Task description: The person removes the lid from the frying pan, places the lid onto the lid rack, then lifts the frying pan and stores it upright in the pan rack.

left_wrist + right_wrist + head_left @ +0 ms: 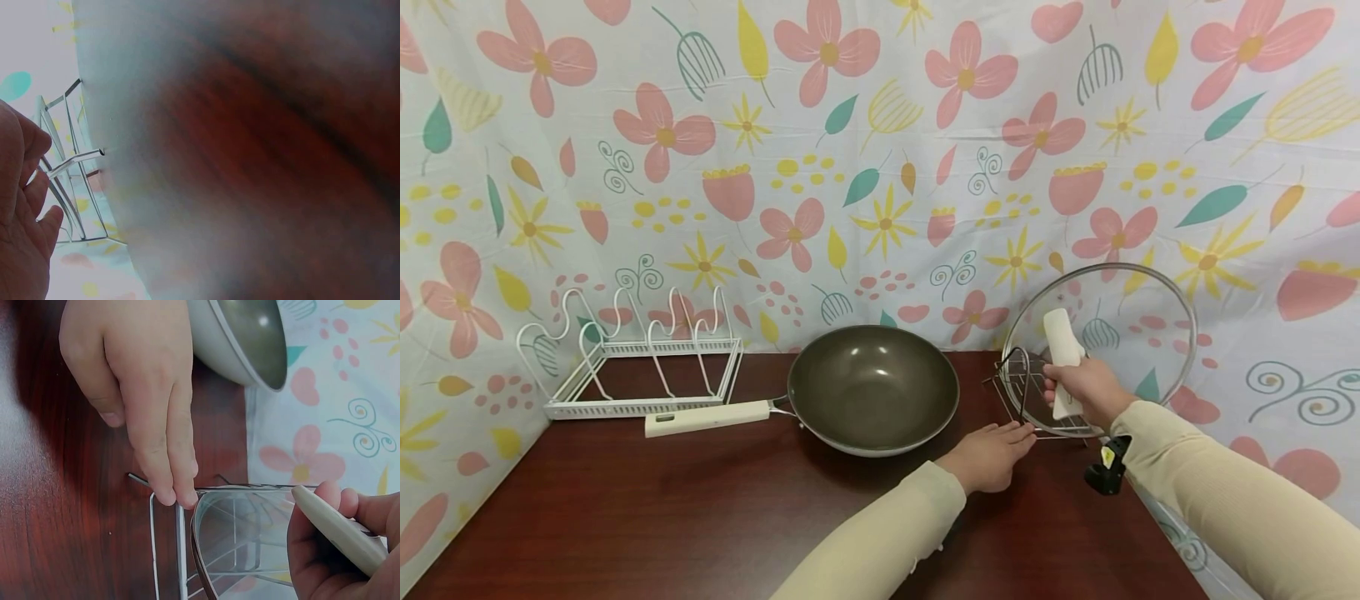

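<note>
- The person's right hand [1090,390] is curled firmly round the cream, bar-shaped handle [1062,333] of a large round lid of clear glass [1123,329] with a thin metal rim.
- That lid stands steeply on edge, spreading above and behind the right hand; its lower rim is down at the wires just below the fist, though I can't tell whether they bear its weight.
- The left hand [988,458] lies lower and to the left of the right hand, palm down, its fingers stretched out, close together and gripping nothing.
- Its fingertips touch the near left end of a low rack of slim silver and dark metal wire [182,550], which sits just beyond them and beneath the right hand.
- To the left of the left hand and a little farther back, a deep round wok with a dark, glossy inside and pale outside [872,392] rests upright, its long cream handle [707,418] pointing away from both hands.
- Well to the left of both hands, past the wok, I see a white wire rack with wavy uprights [658,346].
- Beneath the hands is a dark red-brown wooden tabletop [647,508]; behind them hangs a white cloth printed with pink, yellow and teal flowers and leaves [887,125].
</note>
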`<move>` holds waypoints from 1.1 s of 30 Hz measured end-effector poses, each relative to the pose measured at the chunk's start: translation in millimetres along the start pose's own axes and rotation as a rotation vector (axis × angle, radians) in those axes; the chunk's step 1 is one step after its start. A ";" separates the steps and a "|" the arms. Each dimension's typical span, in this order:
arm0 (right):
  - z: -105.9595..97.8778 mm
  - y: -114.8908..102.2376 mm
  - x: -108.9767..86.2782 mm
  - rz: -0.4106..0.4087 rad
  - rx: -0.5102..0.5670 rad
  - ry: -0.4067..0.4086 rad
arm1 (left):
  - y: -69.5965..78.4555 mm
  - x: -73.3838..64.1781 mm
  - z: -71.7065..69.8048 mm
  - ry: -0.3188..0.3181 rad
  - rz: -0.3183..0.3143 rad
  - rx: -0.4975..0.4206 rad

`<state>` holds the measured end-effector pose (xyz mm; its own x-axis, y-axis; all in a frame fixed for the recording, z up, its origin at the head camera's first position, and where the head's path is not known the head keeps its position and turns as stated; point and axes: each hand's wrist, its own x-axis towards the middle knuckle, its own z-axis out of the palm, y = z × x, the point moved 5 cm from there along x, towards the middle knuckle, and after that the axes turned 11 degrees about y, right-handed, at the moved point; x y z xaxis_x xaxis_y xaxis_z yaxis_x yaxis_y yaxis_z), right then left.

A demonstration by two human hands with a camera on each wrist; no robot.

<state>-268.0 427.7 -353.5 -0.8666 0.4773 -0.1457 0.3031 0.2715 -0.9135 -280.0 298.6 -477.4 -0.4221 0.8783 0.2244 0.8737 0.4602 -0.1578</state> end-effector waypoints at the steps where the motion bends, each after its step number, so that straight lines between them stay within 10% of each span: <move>1: -0.1 0.7 0.6 0.005 0.011 -0.001 | 0.0 -0.2 -0.2 0.001 0.001 -0.001; 33: -9.4 7.0 8.9 0.009 0.027 -0.057 | -2.2 0.5 2.5 0.009 0.014 -0.013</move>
<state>-269.9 441.7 -357.6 -0.8855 0.4307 -0.1744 0.3004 0.2443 -0.9220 -282.7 298.3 -479.4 -0.4080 0.8834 0.2306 0.8824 0.4464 -0.1486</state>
